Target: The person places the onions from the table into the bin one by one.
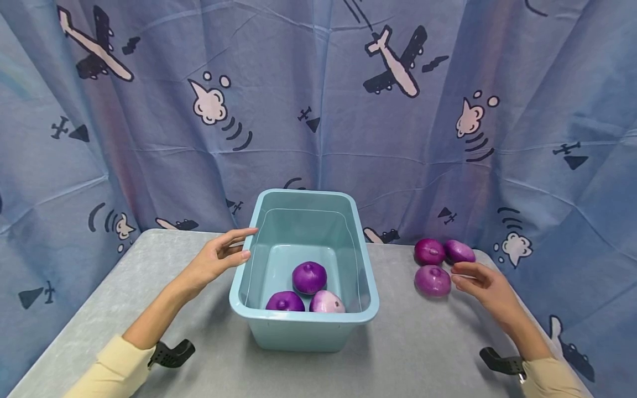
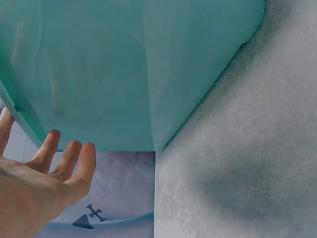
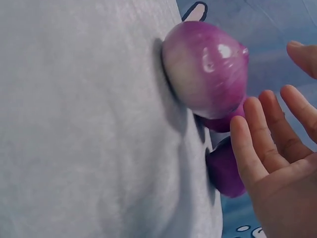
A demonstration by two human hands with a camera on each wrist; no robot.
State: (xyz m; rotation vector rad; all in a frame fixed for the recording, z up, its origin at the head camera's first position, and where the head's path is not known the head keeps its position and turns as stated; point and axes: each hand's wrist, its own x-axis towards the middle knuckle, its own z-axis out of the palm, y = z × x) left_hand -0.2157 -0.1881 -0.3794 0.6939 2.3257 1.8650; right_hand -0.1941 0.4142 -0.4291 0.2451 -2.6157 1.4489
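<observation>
A light blue plastic tub (image 1: 303, 316) stands in the middle of the table with two purple onions (image 1: 309, 277) and a paler onion (image 1: 327, 302) on its floor. My left hand (image 1: 216, 260) is at the tub's left rim, its fingers loosely extended; in the left wrist view the left hand (image 2: 49, 183) is beside the tub wall (image 2: 99, 74). Three more onions lie together at the right: a front one (image 1: 432, 281), a back left one (image 1: 429, 251) and a back right one (image 1: 459, 251). My right hand (image 1: 487, 290) is just right of the front onion (image 3: 205, 69), fingers relaxed, holding nothing.
The grey-covered table (image 1: 398, 354) ends behind the onions, close to a blue curtain (image 1: 318, 110) printed with airplanes. Each wrist wears a black band, the left band (image 1: 171, 354) and the right band (image 1: 500, 362).
</observation>
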